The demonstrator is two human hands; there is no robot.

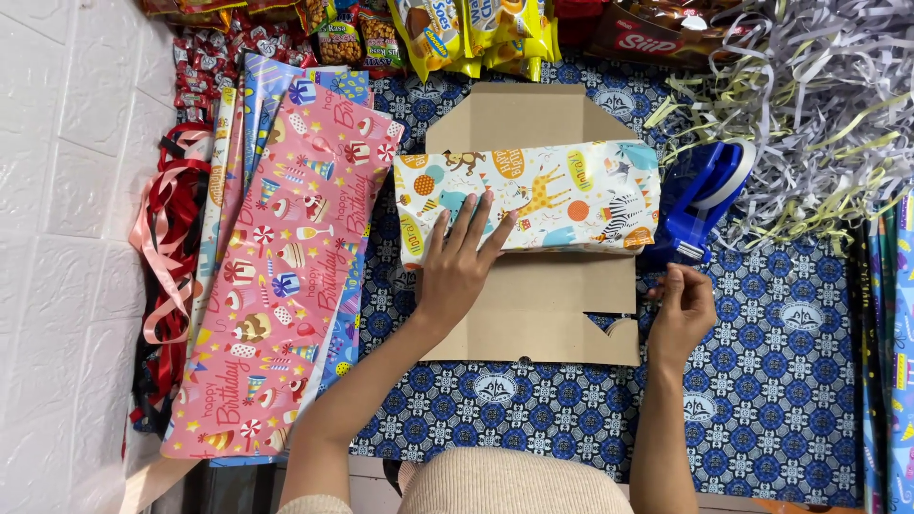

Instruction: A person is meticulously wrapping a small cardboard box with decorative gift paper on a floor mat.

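while the left hand (457,271) presses open fingers flat on the animal-print wrapped box (529,198) atop the brown cardboard (533,305), the right hand (682,309), fingers pinched closed, hovers near the blue tape dispenser (703,200) at right.

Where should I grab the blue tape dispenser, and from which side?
Take the blue tape dispenser around its blue body, below the white tape roll, coming from the right hand side. Its cutter end points toward that hand, and the wrapped box crowds its left.
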